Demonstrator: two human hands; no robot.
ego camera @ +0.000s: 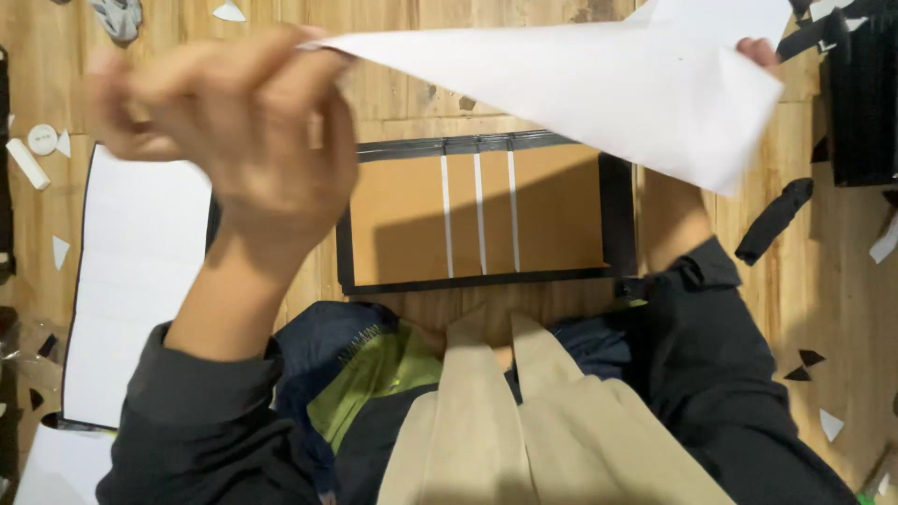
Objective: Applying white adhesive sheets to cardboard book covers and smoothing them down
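L hand: my left hand point(229, 140) is raised above the bench, blurred, fingers pinched on the left tip of the white paper sheet point(608, 84).
R hand: my right hand point(758, 51) sits far right, mostly hidden behind the sheet; only fingertips show at the edge, so I judge it grips that side, but I can't tell the grip exactly.
Sheet pos: held in the air betw. both hands, above and far of the board, not touching it.
Sheet look: plain white, thin, tapering to a point at the left, wider at the right w/ a folded or bent corner; slight sag in the middle.
Board: brown cardboard panel point(486, 220) w/ black tape border and three white strips, flat on the wooden table point(823, 271), directly under the sheet.
Technique: I'd keep both pinches light and level so the sheet stays taut w/o creasing; keep it well apart from any tacky tape edges.
Nearby L: white panel w/ black edge point(140, 281) lies left of the board.
Nearby R: black tape scrap point(774, 220) right of the board; small paper offcuts scattered.
Near edge: beige straps point(505, 411) over my lap.
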